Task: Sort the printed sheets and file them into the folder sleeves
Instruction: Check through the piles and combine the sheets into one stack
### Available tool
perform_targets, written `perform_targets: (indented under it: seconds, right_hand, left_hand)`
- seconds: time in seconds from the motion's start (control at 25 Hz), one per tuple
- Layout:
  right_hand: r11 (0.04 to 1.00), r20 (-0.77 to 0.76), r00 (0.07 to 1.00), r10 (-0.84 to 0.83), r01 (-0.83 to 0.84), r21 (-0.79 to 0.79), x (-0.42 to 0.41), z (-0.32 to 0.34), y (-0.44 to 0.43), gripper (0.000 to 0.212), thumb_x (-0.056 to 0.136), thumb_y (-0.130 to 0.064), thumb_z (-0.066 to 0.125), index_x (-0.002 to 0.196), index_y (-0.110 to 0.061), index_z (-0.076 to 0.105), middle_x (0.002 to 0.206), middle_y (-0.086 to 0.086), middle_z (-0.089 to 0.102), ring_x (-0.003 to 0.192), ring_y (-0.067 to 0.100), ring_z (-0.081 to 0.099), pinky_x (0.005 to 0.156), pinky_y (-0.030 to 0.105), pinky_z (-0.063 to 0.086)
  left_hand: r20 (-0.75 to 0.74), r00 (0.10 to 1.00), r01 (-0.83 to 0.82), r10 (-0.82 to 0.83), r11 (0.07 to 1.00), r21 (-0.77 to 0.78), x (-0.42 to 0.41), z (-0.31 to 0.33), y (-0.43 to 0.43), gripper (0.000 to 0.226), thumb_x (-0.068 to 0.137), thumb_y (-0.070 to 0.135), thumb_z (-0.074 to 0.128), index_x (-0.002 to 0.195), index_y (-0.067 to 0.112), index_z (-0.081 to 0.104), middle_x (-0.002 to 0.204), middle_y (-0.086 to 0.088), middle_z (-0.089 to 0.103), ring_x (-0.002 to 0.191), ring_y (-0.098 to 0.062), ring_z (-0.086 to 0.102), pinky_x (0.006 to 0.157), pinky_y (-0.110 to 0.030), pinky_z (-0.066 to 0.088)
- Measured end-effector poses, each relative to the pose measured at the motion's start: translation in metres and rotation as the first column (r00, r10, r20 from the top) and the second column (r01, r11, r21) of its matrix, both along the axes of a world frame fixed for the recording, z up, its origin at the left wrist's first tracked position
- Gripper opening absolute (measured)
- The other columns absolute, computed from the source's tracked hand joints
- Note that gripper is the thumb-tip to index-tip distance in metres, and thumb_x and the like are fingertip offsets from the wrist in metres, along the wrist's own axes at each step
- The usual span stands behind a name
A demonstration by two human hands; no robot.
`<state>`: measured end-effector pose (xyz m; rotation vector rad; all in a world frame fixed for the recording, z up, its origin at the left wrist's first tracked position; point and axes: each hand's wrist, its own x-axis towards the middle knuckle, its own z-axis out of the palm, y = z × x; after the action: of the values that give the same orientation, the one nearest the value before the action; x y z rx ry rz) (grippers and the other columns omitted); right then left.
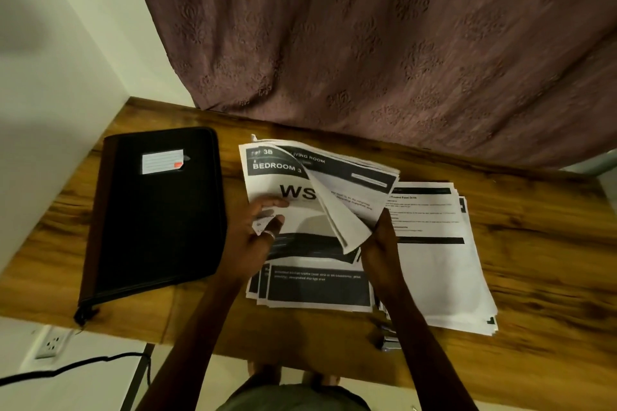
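Left grip (255, 230) is open: fingers fairly straight and spread, resting flat on the top sheet (293, 192) of the centre stack (317, 287). A ring (269, 235) shows on one finger. The top sheet reads "BEDROOM 3" and a large "WS".

Right grip (382, 243) is closed on the curled sheet (337, 210), pinching it near its lower corner. That sheet is peeled up off the stack and bends over toward the left, blank underside showing. The fingertips are partly hidden behind the paper, so exact finger placement is unclear. Under the lifted sheet a page headed "LIVING ROOM" is exposed.

The centre stack lies on the bench (534, 243), slightly fanned, with dark printed bands along the near edges. Just beside it on the right, partly tucked under it, sits a second pile (434, 270) of sheets with smaller text, too blurred to read.

The folder (150, 220) is black, zipped closed, lying flat on the left part of the bench, apart from the sheets. A label card (162, 161) sits in a slot on its cover. No sheet is in it.

A small dark object (389, 340) lies near the bench's front edge below the right forearm, too blurred to identify. Patterned curtain (367, 43) hangs behind the bench, white wall (50, 77) at left, with a socket (50, 342) and black cable (83, 365) low down.
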<state>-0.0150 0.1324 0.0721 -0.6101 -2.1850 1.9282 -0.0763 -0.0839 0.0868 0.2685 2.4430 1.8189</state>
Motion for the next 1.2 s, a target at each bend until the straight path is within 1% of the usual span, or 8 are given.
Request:
perform_targets:
  seconds: [0.16, 0.28, 0.4, 0.56, 0.68, 0.84, 1.04, 1.2]
  right_hand:
    - [0.991, 0.035, 0.996, -0.083, 0.086, -0.104, -0.001, -0.014, -0.002, 0.081, 0.081, -0.065, 0.062, 0.148, -0.029, 0.033, 0.142, 0.0, 0.051, 0.123, 0.017, 0.058, 0.095, 0.047, 0.055]
    - [0.985, 0.031, 0.987, -0.157, 0.159, -0.065, -0.012, -0.009, -0.001, 0.072, 0.088, -0.066, 0.053, 0.144, -0.024, 0.038, 0.133, -0.003, 0.055, 0.108, 0.007, 0.064, 0.084, 0.026, 0.058]
    - [0.984, 0.014, 0.989, -0.145, 0.143, 0.104, -0.019, -0.005, -0.001, 0.063, 0.09, -0.062, 0.045, 0.133, -0.015, 0.045, 0.124, 0.004, 0.058, 0.105, 0.012, 0.062, 0.091, 0.038, 0.057]
    - [0.963, 0.05, 0.998, -0.03, 0.015, 0.271, -0.026, -0.005, -0.002, 0.041, 0.1, -0.043, 0.045, 0.125, -0.012, 0.053, 0.116, 0.001, 0.063, 0.1, 0.01, 0.063, 0.092, 0.031, 0.052]
    - [0.976, 0.215, 0.975, 0.064, -0.106, 0.19, -0.018, -0.019, 0.011, 0.022, 0.1, -0.026, 0.053, 0.114, -0.01, 0.059, 0.106, 0.006, 0.069, 0.093, 0.02, 0.07, 0.087, 0.041, 0.058]
    - [0.751, 0.485, 0.868, -0.107, -0.248, 0.611, 0.01, -0.047, 0.025, 0.031, 0.095, -0.039, 0.059, 0.114, -0.014, 0.059, 0.112, 0.005, 0.068, 0.101, 0.023, 0.067, 0.085, 0.032, 0.054]
    - [0.771, 0.546, 0.822, -0.161, -0.24, 0.589, 0.015, -0.065, 0.017, 0.073, 0.078, -0.049, 0.076, 0.132, -0.014, 0.043, 0.122, 0.008, 0.055, 0.11, 0.028, 0.06, 0.087, 0.044, 0.055]
    - [0.85, 0.535, 0.828, -0.167, -0.154, 0.504, 0.009, -0.065, 0.018, 0.061, 0.077, -0.031, 0.082, 0.124, -0.01, 0.048, 0.12, 0.009, 0.061, 0.11, 0.03, 0.063, 0.091, 0.042, 0.053]
  left_hand:
    - [0.046, 0.994, 0.103, -0.099, 0.99, -0.093, 0.004, -0.014, -0.002, 0.029, 0.097, 0.014, 0.061, 0.109, 0.04, 0.061, 0.129, 0.014, 0.055, 0.12, 0.009, 0.049, 0.099, -0.016, 0.044]
    - [0.023, 0.996, 0.084, -0.082, 0.992, -0.09, -0.002, -0.011, 0.0, 0.023, 0.098, 0.013, 0.06, 0.115, 0.028, 0.064, 0.124, 0.02, 0.057, 0.116, 0.015, 0.051, 0.097, -0.012, 0.047]
    - [0.035, 0.997, 0.077, -0.075, 0.996, -0.05, -0.007, 0.003, 0.0, 0.034, 0.096, 0.011, 0.063, 0.125, 0.029, 0.059, 0.128, 0.029, 0.049, 0.113, 0.025, 0.046, 0.085, 0.001, 0.042]
    - [0.036, 0.996, 0.089, -0.086, 0.989, -0.116, -0.011, 0.008, -0.015, 0.049, 0.092, 0.002, 0.065, 0.133, 0.025, 0.052, 0.133, 0.019, 0.045, 0.107, 0.038, 0.037, 0.078, 0.008, 0.036]
    - [0.016, 0.999, 0.047, -0.045, 0.987, -0.155, -0.01, 0.0, -0.049, 0.053, 0.091, 0.004, 0.065, 0.131, 0.035, 0.05, 0.134, 0.021, 0.047, 0.118, 0.023, 0.043, 0.09, -0.008, 0.049]
    - [0.144, 0.983, -0.107, 0.114, 0.993, -0.052, 0.003, -0.009, -0.105, 0.053, 0.092, 0.004, 0.063, 0.136, 0.031, 0.053, 0.141, 0.008, 0.051, 0.122, -0.012, 0.056, 0.09, -0.038, 0.056]
    - [0.213, 0.963, -0.163, 0.165, 0.986, -0.03, 0.014, -0.017, -0.133, 0.055, 0.091, 0.002, 0.063, 0.132, 0.037, 0.055, 0.144, 0.004, 0.05, 0.122, -0.018, 0.056, 0.089, -0.045, 0.057]
    - [0.254, 0.952, -0.155, 0.168, 0.985, -0.071, 0.017, -0.026, -0.136, 0.056, 0.091, 0.005, 0.064, 0.137, 0.035, 0.053, 0.147, 0.005, 0.046, 0.123, -0.022, 0.054, 0.088, -0.045, 0.058]
